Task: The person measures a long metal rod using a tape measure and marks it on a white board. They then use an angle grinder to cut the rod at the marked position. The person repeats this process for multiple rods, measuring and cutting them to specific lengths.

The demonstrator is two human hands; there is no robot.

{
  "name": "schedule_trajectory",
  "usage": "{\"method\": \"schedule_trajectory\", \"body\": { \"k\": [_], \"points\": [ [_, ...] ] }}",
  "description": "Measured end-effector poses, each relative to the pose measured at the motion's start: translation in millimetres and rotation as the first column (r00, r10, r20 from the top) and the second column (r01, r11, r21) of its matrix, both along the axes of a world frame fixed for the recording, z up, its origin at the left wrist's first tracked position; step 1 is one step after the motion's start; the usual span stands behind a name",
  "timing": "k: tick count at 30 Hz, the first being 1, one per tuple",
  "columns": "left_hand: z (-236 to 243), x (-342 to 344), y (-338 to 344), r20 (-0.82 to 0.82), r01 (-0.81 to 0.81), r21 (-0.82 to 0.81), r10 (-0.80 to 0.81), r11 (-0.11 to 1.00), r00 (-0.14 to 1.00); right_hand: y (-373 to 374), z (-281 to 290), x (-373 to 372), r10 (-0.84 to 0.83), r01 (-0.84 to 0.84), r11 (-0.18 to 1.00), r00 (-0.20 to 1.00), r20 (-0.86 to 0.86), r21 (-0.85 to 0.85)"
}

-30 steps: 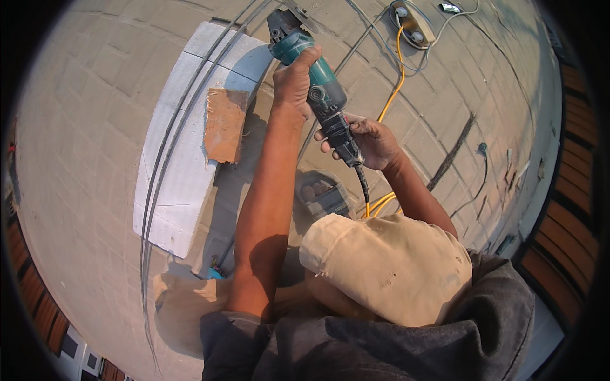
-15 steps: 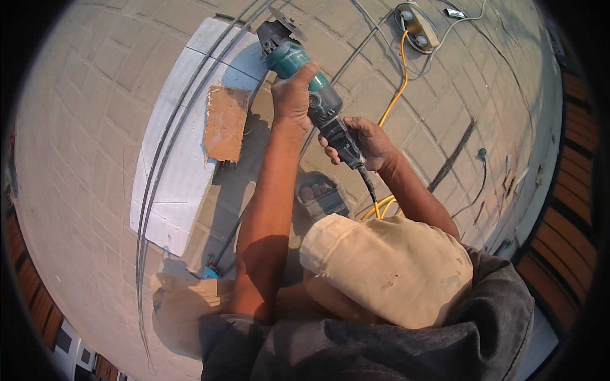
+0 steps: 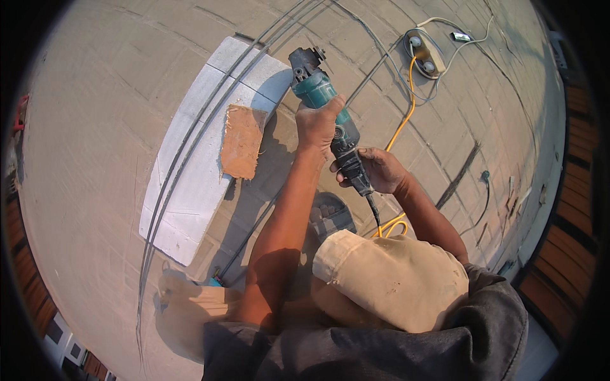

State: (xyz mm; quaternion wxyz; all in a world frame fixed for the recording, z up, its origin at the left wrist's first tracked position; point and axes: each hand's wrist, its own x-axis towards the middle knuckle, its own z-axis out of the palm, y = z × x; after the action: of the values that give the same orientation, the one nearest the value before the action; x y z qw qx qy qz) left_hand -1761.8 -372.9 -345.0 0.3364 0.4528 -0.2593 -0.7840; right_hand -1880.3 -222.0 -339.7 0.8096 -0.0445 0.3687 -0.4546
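A teal and black angle grinder is held in both my hands, its head pointing away from me. My left hand wraps round its teal body, thumb across the top. My right hand grips the black rear end, near where the cord comes out. At the grinder's head the spindle end shows, but a disc cannot be made out clearly. Left of the grinder, long thin metal rods lie across white blocks. A rough-edged orange-brown board piece rests at the blocks' right edge.
A yellow cord runs to a power strip with plugs in it, at the far right. Grey cables loop around it. A loose plug lies on the paving at right. My sandalled foot is below the grinder.
The view has shifted, so the blocks, rods and power strip sit lower and further right. The grinder's head has turned slightly, and the disc seen before no longer shows clearly. Both hands keep their hold.
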Motion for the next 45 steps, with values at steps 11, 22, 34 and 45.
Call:
{"method": "schedule_trajectory", "body": {
  "k": [11,22,34,45],
  "points": [
    [24.1,-4.7,38.3,0.239,-0.001,-0.255,0.064,0.967,0.969,-56.1,44.9,12.7,0.045,-0.224,0.974,0.376,-0.926,-0.044],
    [30.7,27.4,-2.0,-0.288,0.158,-0.025,-0.158,0.987,0.944,-48.3,29.3,-16.8,-0.007,0.003,0.987,1.000,-0.023,-0.160],
    [18.4,31.2,1.5,-0.244,0.161,0.026,-0.150,0.987,0.958,-16.7,24.2,14.7,-0.047,0.040,0.994,0.997,-0.065,-0.100],
    [13.4,32.4,9.8,-0.260,0.168,0.042,-0.152,0.985,0.954,-1.6,11.0,18.4,-0.081,0.081,0.995,0.997,-0.003,-0.059]
  ]
}}
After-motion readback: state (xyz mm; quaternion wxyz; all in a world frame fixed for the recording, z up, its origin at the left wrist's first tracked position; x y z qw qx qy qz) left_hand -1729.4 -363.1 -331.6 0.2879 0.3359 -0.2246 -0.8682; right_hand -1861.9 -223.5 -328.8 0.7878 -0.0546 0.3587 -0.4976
